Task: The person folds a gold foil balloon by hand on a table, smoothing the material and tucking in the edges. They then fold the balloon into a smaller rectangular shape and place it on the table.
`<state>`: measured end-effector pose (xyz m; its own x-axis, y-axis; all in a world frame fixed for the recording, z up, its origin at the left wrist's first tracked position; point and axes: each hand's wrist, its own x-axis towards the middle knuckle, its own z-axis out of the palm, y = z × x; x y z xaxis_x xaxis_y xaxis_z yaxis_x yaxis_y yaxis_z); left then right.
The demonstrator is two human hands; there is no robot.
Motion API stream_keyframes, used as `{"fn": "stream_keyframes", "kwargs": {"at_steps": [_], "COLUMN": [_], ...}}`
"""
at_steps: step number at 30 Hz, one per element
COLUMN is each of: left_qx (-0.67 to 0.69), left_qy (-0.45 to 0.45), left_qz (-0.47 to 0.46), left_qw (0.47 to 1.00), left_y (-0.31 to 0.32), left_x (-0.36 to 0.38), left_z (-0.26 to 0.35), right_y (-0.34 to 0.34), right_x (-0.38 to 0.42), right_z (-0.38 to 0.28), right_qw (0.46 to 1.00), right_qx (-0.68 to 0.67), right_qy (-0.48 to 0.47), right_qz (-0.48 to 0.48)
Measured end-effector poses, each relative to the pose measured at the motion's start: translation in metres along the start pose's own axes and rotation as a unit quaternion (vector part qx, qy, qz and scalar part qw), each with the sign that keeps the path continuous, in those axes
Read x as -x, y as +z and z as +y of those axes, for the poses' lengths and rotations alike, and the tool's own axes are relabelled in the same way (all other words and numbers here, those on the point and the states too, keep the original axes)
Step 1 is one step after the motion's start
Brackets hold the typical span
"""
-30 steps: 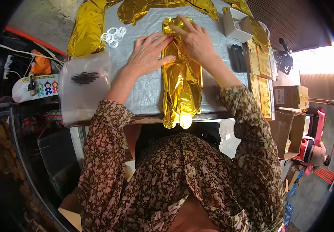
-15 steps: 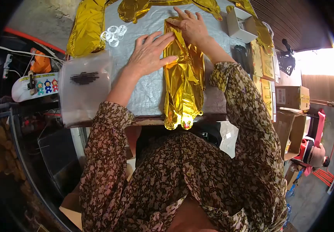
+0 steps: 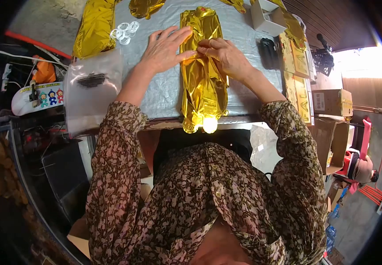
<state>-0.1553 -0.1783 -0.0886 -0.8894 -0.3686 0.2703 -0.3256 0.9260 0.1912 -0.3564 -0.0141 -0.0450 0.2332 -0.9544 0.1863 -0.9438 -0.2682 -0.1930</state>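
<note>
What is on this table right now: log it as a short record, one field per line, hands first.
left hand: flat, palm down, on the left edge of the gold foil balloon
right hand: on the balloon's middle, fingertips pinching the foil
balloon: deflated, lengthwise, near end over the table edge
left of hands: clear plastic rings, clear bag
right of hands: black object, white box, gold cards

Bare silver tabletop (image 3: 164,95) left of gold foil balloon (image 3: 203,75), open to the near edge. Right side tighter: black case (image 3: 268,53), white box (image 3: 266,17), gold packs (image 3: 300,86). Clear rings (image 3: 124,32) far left.
</note>
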Motion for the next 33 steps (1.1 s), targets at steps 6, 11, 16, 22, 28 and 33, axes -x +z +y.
{"fn": "stream_keyframes", "kwargs": {"at_steps": [6,11,16,22,28,33], "left_qx": [-0.001,-0.004,0.032,-0.009,-0.011,-0.013], "left_qy": [0.006,0.024,0.005,0.013,0.034,0.034], "left_qz": [-0.035,-0.044,-0.068,-0.073,-0.088,-0.103], "left_qw": [0.999,0.999,0.997,0.997,0.996,0.994], "left_y": [-0.007,-0.004,-0.019,-0.009,-0.011,-0.015], "left_x": [0.001,0.001,0.002,0.025,0.030,0.030], "left_z": [-0.001,-0.009,0.004,0.022,0.015,0.017], "right_y": [0.004,0.001,0.005,0.011,0.013,0.012], "right_x": [0.003,0.003,0.004,0.008,0.010,0.015], "right_z": [0.003,-0.008,-0.008,-0.013,-0.008,-0.008], "right_qw": [0.998,0.987,0.986,0.984,0.986,0.985], "right_qx": [0.068,0.138,0.144,0.150,0.139,0.139], "right_qy": [0.014,0.055,0.061,0.082,0.084,0.088], "right_qz": [-0.011,-0.054,-0.055,-0.047,-0.045,-0.055]}}
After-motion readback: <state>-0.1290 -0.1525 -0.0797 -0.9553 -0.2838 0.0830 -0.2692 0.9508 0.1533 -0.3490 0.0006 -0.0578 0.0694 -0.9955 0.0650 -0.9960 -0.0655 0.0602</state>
